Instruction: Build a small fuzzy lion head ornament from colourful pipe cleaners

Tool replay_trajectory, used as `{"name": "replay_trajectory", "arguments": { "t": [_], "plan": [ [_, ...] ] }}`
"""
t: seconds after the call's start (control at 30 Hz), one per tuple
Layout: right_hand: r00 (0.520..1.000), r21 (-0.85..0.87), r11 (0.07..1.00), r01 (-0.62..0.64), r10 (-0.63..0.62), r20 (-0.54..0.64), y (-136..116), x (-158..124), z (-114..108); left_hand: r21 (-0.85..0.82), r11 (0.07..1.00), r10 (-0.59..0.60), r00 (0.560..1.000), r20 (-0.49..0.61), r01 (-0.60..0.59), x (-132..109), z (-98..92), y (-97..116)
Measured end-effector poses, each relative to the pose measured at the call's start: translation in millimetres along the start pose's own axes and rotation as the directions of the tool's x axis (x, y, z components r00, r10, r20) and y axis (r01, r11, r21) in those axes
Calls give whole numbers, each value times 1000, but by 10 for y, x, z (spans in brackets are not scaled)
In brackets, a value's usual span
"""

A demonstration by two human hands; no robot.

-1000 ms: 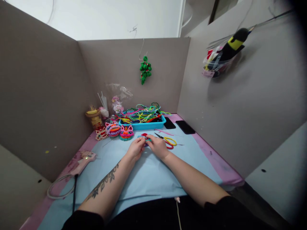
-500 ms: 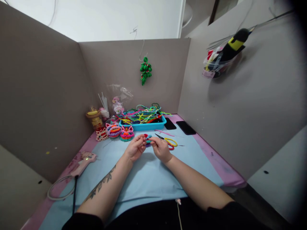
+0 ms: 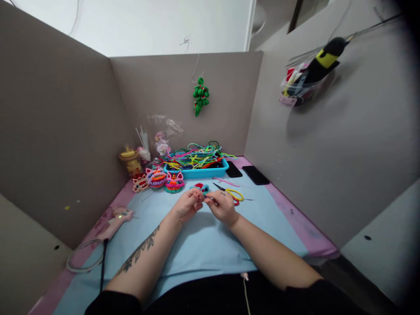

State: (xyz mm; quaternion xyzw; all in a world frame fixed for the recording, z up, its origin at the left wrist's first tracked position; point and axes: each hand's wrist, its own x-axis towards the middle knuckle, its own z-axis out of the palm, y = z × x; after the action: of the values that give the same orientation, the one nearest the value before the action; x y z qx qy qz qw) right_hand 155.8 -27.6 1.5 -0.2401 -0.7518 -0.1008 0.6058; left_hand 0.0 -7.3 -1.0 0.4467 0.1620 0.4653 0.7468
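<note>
A small pipe-cleaner figure [image 3: 201,187] in light blue and red shows just above my fingertips, its lower part hidden by them. My left hand [image 3: 187,204] is closed around the figure's near left side. Opposite it, my right hand [image 3: 223,207] pinches the figure's lower right edge, where a bit of purple shows; the exact grip is too small to make out. Scissors [image 3: 238,194] with yellow and red handles lie right behind my right hand, blades pointing away to the left. Finished-looking pipe-cleaner animal heads [image 3: 174,182] stand to the left behind my hands.
A blue tray [image 3: 197,173] heaped with colourful pipe cleaners stands at the back. Two phones [image 3: 256,175] lie to its right. At the left rests a pink glue gun [image 3: 114,222] with its cord. A drink cup [image 3: 130,162] stands by the left partition. Grey partitions enclose the table.
The figure has turned in my fingers, so more of its blue and red face shows above them. My right hand has curled in closer to my left. The view has shifted slightly.
</note>
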Motion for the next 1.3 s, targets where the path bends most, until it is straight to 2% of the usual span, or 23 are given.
{"name": "replay_trajectory", "arguments": {
  "t": [0.1,0.4,0.77,1.1,1.3],
  "plan": [
    [1000,24,1000,19,-19,-5,-33,-10,4,55,998,-11,999,32,9,2,-24,-25],
    [1000,29,1000,9,-9,9,-61,-43,31,132,990,-61,998,11,59,-15,-38,-38],
    [999,39,999,-8,7,36,-76,-48,33,121,991,-60,996,59,53,-9,-50,-25],
    [996,73,997,-24,18,84,-79,-37,49,354,931,72,996,53,-86,14,-56,91],
    [990,70,998,-9,-1,141,-71,-24,49,490,867,86,996,33,-91,8,-79,202]
  ]
}}
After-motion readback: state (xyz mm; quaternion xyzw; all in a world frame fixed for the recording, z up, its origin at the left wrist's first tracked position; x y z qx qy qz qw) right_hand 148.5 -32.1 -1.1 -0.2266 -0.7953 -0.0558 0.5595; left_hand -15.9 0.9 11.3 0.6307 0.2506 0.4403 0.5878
